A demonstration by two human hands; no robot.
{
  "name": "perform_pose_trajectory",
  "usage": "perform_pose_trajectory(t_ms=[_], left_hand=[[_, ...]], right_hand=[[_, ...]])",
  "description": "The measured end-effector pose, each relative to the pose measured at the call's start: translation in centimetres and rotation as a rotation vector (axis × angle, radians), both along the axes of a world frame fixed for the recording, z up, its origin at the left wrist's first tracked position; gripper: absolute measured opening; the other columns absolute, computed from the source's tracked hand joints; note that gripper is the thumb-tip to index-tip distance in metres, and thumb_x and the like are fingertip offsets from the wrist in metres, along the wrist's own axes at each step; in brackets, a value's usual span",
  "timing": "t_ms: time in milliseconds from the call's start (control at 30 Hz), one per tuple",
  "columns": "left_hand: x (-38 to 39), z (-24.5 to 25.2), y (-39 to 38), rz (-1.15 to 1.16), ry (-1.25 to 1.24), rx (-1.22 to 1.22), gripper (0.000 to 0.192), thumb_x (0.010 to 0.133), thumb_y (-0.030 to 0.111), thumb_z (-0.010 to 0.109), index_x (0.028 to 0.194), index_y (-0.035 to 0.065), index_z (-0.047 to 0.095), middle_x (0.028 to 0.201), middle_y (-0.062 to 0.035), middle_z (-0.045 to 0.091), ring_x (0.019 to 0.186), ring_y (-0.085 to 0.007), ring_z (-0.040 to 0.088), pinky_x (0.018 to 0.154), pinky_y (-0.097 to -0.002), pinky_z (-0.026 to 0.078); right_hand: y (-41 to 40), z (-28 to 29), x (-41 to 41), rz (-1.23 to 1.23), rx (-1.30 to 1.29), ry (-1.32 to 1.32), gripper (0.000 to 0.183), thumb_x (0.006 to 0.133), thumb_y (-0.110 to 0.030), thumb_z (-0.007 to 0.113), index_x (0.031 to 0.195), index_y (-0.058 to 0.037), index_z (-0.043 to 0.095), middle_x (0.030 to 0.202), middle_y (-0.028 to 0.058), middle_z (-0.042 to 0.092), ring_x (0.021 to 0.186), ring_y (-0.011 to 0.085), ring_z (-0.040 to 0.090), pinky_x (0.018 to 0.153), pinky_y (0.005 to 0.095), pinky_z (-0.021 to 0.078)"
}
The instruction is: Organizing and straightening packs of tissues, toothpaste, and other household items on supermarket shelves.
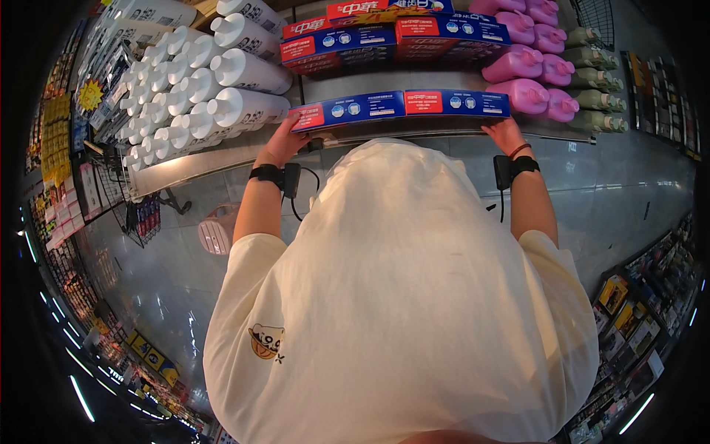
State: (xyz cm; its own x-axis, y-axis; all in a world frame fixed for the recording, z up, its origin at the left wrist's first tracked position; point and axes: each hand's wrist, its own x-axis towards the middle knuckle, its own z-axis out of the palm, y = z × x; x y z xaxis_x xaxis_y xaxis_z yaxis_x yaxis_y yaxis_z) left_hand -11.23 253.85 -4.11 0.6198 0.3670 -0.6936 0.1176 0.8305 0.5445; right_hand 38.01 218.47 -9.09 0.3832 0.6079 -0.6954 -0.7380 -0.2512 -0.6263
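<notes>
Two blue-and-red toothpaste boxes lie end to end along the front of the display shelf (383, 77). My left hand (284, 143) grips the outer end of the left toothpaste box (349, 110). At the opposite end, the fingers of my right hand (503, 136) hold the right toothpaste box (457, 104). The two boxes meet in the middle, with their printed sides facing up towards me. Behind them, across a strip of bare shelf, more toothpaste boxes (338, 47) are stacked. Whether the front pair rests fully on the shelf I cannot tell.
White bottles (249, 105) stand in rows to the left. Pink bottles (521, 94) and green bottles (596, 101) fill the right side. A pink plastic stool (217, 230) is on the floor at left, near a wire basket (141, 219).
</notes>
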Motion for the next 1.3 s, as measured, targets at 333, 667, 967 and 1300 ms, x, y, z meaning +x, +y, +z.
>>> perform_pose_trajectory(t_ms=[333,667,967,1300], left_hand=[[1.4,-0.6,0.4,0.2,-0.219,-0.082,0.038,0.097,0.032,0.059,0.127,0.0119,0.051,0.133,-0.0089,0.055,0.124,-0.0244,0.049,0.108,-0.0441,0.038],[2.3,0.3,0.0,0.246,-0.191,-0.094,0.032,0.095,0.031,0.061,0.121,0.0143,0.054,0.129,-0.0062,0.057,0.12,-0.022,0.052,0.104,-0.0418,0.039],[1.6,5.9,-0.5,-0.245,0.302,0.609,0.055,0.095,0.037,0.062,0.138,0.0034,0.051,0.134,-0.0086,0.058,0.124,-0.0181,0.051,0.105,-0.0332,0.04],[6.8,17.7,-2.2,-0.347,0.529,1.528,0.04,0.091,0.024,0.066,0.123,0.0005,0.061,0.111,-0.021,0.068,0.101,-0.0385,0.064,0.088,-0.0416,0.051]], right_hand=[[2.2,0.6,-1.3,-0.094,-0.044,0.063,0.042,0.102,-0.044,0.042,0.134,-0.0191,0.053,0.139,0.003,0.053,0.13,0.0233,0.045,0.11,0.0442,0.031],[1.9,0.2,-1.3,-0.121,0.023,0.097,0.044,0.101,-0.046,0.042,0.132,-0.0172,0.053,0.141,0.0025,0.051,0.131,0.0225,0.043,0.113,0.0436,0.0272],[1.3,2.5,-3.8,-0.419,-0.196,0.11,0.042,0.1,-0.039,0.047,0.128,-0.0078,0.053,0.133,0.0103,0.055,0.119,0.0236,0.053,0.101,0.04,0.0421],[6.5,22.2,-5.7,0.468,-0.019,-0.631,0.025,0.095,-0.031,0.064,0.101,-0.0065,0.07,0.092,0.0019,0.07,0.083,0.0142,0.067,0.074,0.0243,0.05]])
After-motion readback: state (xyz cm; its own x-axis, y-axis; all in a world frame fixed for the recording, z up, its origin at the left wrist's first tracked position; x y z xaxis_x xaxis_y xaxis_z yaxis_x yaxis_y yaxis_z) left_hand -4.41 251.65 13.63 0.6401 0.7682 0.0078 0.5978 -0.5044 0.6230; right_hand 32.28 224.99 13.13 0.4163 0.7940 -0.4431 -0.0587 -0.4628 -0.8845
